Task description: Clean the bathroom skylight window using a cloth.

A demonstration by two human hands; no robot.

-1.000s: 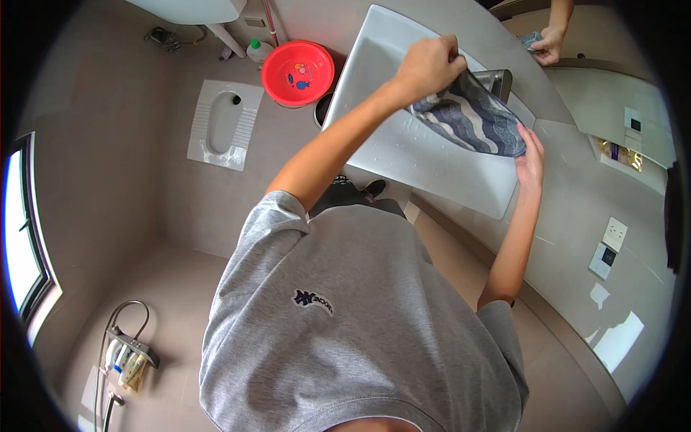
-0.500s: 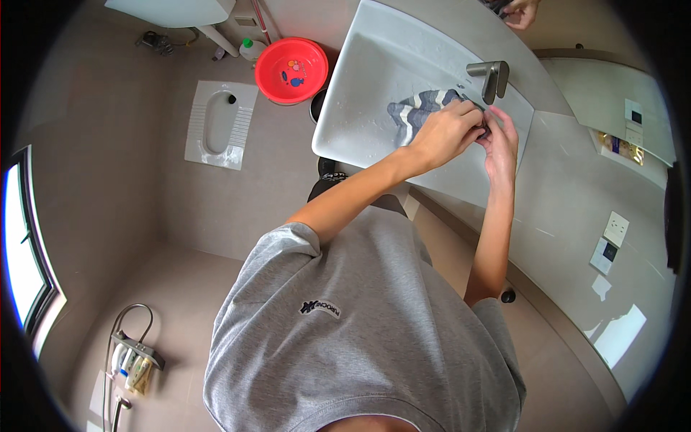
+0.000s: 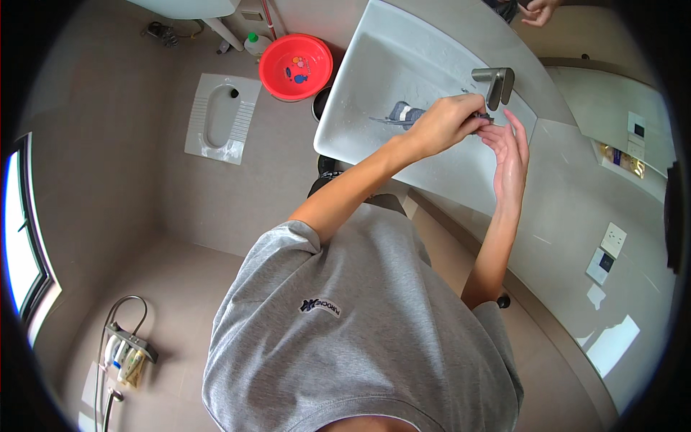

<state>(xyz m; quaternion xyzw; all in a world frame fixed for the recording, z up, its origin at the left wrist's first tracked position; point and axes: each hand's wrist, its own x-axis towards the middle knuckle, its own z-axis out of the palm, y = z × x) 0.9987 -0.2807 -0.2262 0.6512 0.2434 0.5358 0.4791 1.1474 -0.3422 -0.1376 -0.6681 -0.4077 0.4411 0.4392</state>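
Observation:
Over the white washbasin (image 3: 353, 93), my left hand (image 3: 448, 122) is closed on a grey cloth with white stripes (image 3: 404, 114). Part of the cloth hangs out on the left side of that hand, and a dark bit shows at its fingertips; the rest is hidden under the fingers. My right hand (image 3: 509, 162) is close beside it on the right, with fingers stretched out and palm turned toward the left hand. Its fingertips are near the dark bit of cloth; I cannot tell whether they touch it. The metal tap (image 3: 494, 83) stands just beyond both hands.
A red plastic basin (image 3: 273, 68) and a green-capped bottle (image 3: 255, 43) stand left of the washbasin. A squat toilet (image 3: 222, 119) is set in the floor. Wall sockets (image 3: 613, 240) are at the right, and a shower shelf with bottles (image 3: 129, 353) at the lower left.
The cloth has bunched into a narrower shape, with less of it showing. My right hand has shifted slightly right, its fingers straightening away from the cloth.

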